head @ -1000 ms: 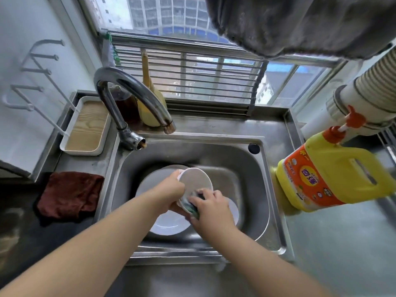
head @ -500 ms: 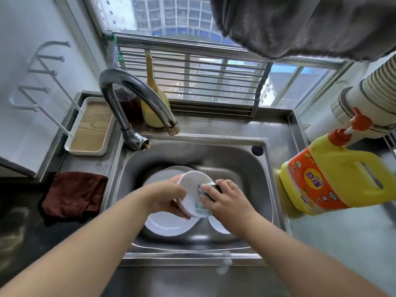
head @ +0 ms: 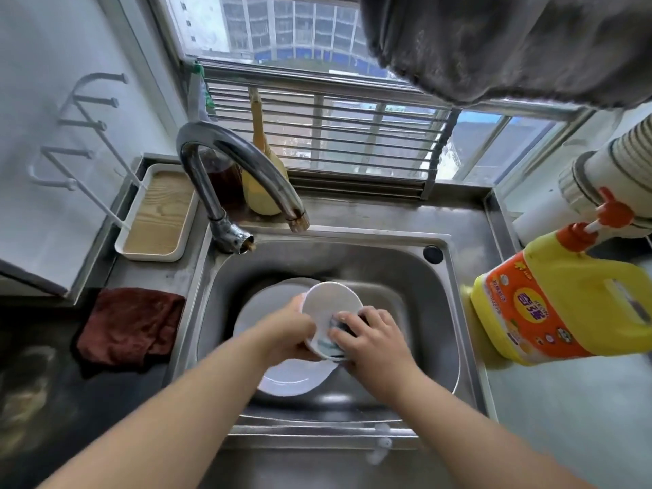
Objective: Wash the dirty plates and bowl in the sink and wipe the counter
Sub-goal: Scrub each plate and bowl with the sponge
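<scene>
A: From the head view, what do your two hands hold?

B: Your left hand (head: 289, 333) grips one white bowl (head: 330, 312), tilted over the sink (head: 441, 333). Your right hand (head: 374, 342) is curled on one sponge (head: 333, 338), pressed against the bowl.

A: How many plates?

B: You can count one plate (head: 282, 375) lying in the sink under the bowl; any others are hidden.

A: And on the counter (head: 564, 400)?

B: One red cloth (head: 130, 326) to your left, one tray (head: 158, 213) beyond it, one yellow jug (head: 571, 305) to your right, one tap (head: 240, 171).

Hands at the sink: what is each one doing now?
Left hand: grips the white bowl.
Right hand: presses a sponge on the bowl.
</scene>
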